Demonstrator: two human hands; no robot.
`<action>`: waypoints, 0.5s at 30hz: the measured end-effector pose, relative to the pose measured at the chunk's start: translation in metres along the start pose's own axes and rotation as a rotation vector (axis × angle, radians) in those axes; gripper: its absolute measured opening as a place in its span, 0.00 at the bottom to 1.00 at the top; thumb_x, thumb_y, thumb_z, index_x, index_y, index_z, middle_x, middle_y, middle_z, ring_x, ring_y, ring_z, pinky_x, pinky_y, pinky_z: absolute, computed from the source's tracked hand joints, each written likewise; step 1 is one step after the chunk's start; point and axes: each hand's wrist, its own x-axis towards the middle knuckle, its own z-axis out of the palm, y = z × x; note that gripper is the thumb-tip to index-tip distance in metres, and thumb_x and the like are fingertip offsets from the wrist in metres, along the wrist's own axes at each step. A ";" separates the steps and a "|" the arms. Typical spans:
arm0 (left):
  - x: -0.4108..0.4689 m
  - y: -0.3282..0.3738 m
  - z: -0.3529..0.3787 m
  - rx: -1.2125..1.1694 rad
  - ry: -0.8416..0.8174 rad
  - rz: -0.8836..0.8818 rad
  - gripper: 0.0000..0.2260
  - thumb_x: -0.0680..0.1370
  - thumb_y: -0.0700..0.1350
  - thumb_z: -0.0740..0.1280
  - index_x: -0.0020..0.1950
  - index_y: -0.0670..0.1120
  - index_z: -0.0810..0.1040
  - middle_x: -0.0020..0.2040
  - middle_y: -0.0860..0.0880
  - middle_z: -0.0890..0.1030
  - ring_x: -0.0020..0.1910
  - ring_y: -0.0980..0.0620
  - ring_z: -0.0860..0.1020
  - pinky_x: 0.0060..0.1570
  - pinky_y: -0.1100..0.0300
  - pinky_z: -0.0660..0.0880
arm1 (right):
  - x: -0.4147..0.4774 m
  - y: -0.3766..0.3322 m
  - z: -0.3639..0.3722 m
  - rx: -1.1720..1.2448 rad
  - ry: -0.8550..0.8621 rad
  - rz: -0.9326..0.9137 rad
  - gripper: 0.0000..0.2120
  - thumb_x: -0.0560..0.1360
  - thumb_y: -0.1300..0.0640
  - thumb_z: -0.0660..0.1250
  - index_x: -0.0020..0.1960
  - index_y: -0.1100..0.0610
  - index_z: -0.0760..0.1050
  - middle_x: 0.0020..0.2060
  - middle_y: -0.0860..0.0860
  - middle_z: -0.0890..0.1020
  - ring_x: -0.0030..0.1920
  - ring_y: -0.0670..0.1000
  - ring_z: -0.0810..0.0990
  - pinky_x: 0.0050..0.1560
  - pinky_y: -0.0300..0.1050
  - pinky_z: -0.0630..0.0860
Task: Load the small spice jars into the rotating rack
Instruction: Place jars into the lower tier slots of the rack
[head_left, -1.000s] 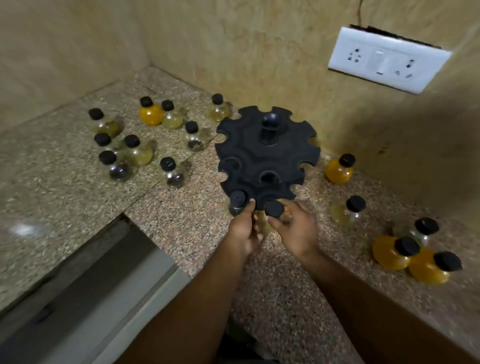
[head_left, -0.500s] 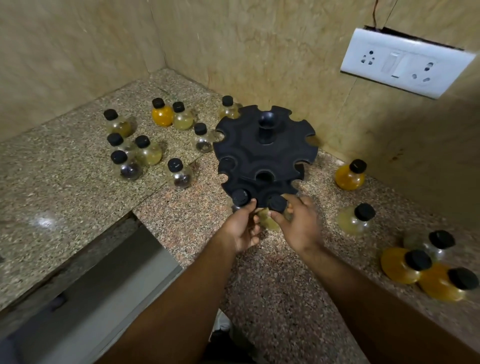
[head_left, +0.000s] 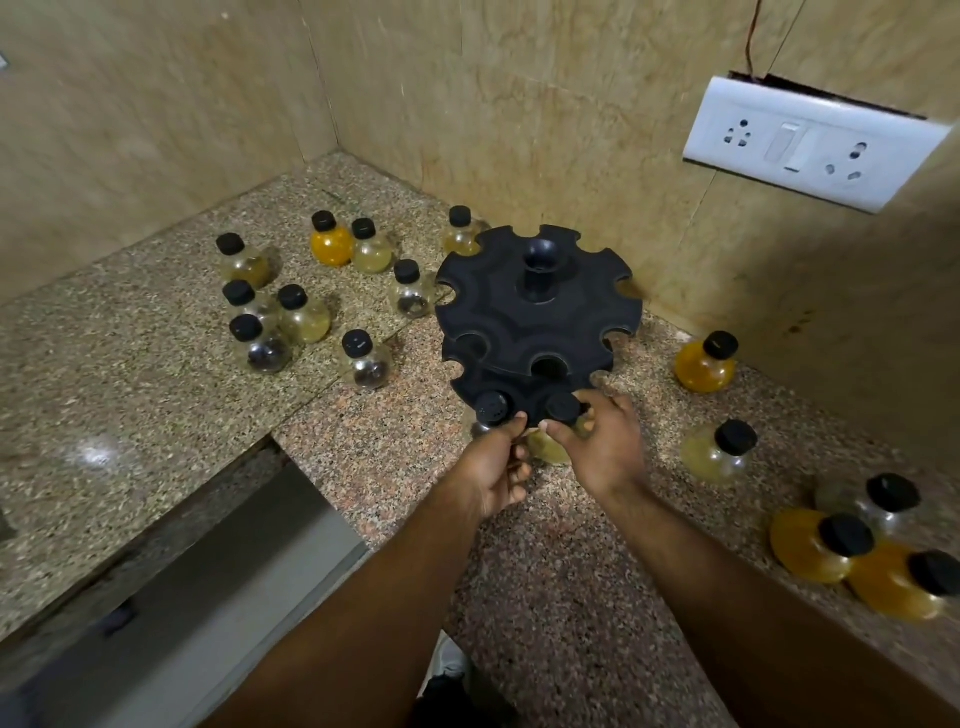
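Fingers (head_left: 563, 434) of our right hand (head_left: 602, 457) pinch a black-capped yellowish glass jar (head_left: 545, 447) at the black two-tier plastic rack (head_left: 537, 322)'s lower front notch, its body mostly hidden. Our left hand (head_left: 493, 473) curls loosely beside a neighbouring slotted jar (head_left: 491, 408); whether it grips, we cannot tell.

My right hand (head_left: 605, 452) has slid the pale jar (head_left: 563, 406) deeper into the rack (head_left: 535, 322) slot (left hand (head_left: 496, 467) barely shifted).

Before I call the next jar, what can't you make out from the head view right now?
- Jar under the right hand: whether its neck is seated in the rack slot; fingers cover it.
- Rack's lower tier: far slots hidden by the top disc.
- Orange jar at the right edge: cut off.
- Jar contents: too small to identify.
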 end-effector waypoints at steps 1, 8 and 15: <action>-0.003 -0.002 0.004 0.005 0.027 0.045 0.16 0.82 0.56 0.64 0.38 0.50 0.78 0.30 0.54 0.72 0.27 0.56 0.67 0.28 0.60 0.61 | 0.000 0.001 0.000 0.016 0.000 0.006 0.27 0.69 0.45 0.79 0.65 0.50 0.77 0.60 0.53 0.75 0.56 0.55 0.79 0.55 0.51 0.80; 0.000 -0.057 0.037 -0.066 0.367 0.285 0.05 0.81 0.40 0.67 0.46 0.43 0.81 0.40 0.45 0.84 0.33 0.50 0.77 0.30 0.60 0.73 | -0.029 0.036 -0.002 0.128 0.016 0.042 0.30 0.72 0.45 0.76 0.71 0.49 0.70 0.59 0.50 0.78 0.54 0.51 0.81 0.53 0.51 0.81; 0.014 -0.077 0.085 0.580 0.104 0.405 0.08 0.79 0.43 0.64 0.50 0.46 0.83 0.44 0.48 0.84 0.41 0.49 0.81 0.44 0.56 0.79 | -0.059 0.083 -0.026 0.150 0.401 0.328 0.26 0.73 0.55 0.75 0.66 0.62 0.69 0.60 0.60 0.74 0.59 0.61 0.74 0.52 0.46 0.65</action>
